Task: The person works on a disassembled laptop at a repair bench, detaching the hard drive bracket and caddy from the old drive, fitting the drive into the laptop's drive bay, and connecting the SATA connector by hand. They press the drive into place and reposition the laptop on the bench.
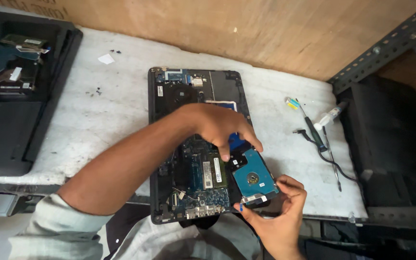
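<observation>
Two bare hands, no gloves, rings or watch visible. Left hand (220,127) — forearm bare to the elbow, pale grey-green sleeve (58,226) bunched at the upper arm. Right hand (278,219) — only hand and wrist in view, no sleeve seen. Light shirt with a dark panel across the chest.

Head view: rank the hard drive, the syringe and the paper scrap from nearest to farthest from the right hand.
From the right hand:
1. Hard drive: held in its fingers, at the open laptop's near right corner.
2. Syringe: farther back on the right, beside the screwdriver.
3. Paper scrap: far back left on the table.
</observation>
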A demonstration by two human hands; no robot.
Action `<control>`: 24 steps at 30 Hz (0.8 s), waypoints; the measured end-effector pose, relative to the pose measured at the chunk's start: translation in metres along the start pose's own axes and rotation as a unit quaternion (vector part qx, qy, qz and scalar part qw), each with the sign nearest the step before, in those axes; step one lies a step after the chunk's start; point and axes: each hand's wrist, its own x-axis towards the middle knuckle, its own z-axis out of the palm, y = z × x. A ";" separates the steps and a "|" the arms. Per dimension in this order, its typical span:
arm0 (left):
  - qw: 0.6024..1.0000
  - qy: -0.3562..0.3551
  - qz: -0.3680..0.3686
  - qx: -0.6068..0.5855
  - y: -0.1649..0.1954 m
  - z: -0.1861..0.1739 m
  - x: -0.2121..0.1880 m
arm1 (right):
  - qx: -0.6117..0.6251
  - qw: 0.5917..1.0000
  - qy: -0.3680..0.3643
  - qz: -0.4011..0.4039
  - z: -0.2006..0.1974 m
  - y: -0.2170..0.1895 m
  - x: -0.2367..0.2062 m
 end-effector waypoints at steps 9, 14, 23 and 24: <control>0.997 0.001 -0.068 0.024 -0.007 -0.002 0.000 | 0.060 0.997 0.004 0.048 0.006 0.006 0.003; 0.999 0.028 -0.040 0.015 -0.014 -0.001 0.002 | 0.115 0.992 0.000 0.055 0.009 0.010 0.005; 0.996 0.071 -0.046 0.012 -0.014 0.001 0.007 | 0.049 0.998 0.008 0.024 0.010 0.017 0.010; 0.996 0.072 -0.051 0.009 -0.012 0.001 0.007 | 0.027 0.999 0.009 0.018 0.010 0.017 0.010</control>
